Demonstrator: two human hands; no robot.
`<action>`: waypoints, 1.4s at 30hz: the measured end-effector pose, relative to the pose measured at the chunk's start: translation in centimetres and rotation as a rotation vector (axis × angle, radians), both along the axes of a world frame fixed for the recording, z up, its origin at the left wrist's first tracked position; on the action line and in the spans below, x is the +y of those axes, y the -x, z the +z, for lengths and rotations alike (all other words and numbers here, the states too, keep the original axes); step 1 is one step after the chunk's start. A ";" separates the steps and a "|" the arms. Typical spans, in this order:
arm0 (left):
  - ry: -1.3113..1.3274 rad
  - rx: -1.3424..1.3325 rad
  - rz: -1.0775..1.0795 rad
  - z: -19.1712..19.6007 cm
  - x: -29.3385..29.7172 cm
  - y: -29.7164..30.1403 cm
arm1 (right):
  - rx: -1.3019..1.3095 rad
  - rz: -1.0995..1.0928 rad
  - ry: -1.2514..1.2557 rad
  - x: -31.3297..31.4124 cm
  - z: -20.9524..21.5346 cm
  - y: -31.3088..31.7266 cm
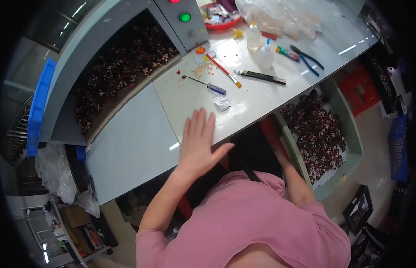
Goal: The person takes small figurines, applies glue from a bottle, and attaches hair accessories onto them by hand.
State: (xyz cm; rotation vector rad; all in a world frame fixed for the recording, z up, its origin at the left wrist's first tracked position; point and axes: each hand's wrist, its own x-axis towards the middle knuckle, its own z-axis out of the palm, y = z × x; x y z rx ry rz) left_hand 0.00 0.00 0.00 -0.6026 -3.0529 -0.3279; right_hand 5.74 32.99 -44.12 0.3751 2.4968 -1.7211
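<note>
My left hand point(199, 145) lies flat, fingers spread, on the near edge of the white table point(141, 134) and holds nothing. A crumpled scrap point(222, 103) and a blue-handled screwdriver point(208, 85) lie just beyond its fingertips. My right forearm point(293, 176) reaches down under the table edge beside a green bin point(351, 129) filled with small dark red pieces point(317, 134). The right hand itself is hidden beneath the table.
Farther back on the table lie a red-handled tool point(223, 70), a black knife point(261, 77), two glue bottles point(265, 56), blue pliers point(306, 58), a red bowl point(219, 20) and a plastic bag point(279, 15). A grey machine point(123, 67) holding dark pieces stands left, with a green button point(184, 17).
</note>
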 end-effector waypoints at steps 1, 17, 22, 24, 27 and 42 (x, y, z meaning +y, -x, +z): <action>-0.025 0.022 -0.011 -0.3 0.6 -0.8 | 0.035 0.005 -0.005 -0.4 3.6 -0.2; -1.287 -0.180 -0.419 8.3 -6.7 -9.4 | 0.007 -0.212 0.505 -8.2 38.3 -2.2; -1.809 0.645 -0.406 14.6 -9.7 -14.9 | 0.034 0.083 0.672 -17.8 43.8 0.6; -2.071 1.138 -0.019 17.0 -6.8 -13.5 | -0.047 0.249 0.708 -20.8 44.9 0.6; -1.547 0.601 -0.049 17.9 -11.5 -16.1 | -0.123 0.355 0.697 -24.3 45.9 0.7; -1.216 0.205 0.247 1.9 -12.7 -6.2 | -0.343 0.358 1.192 -34.5 46.4 8.5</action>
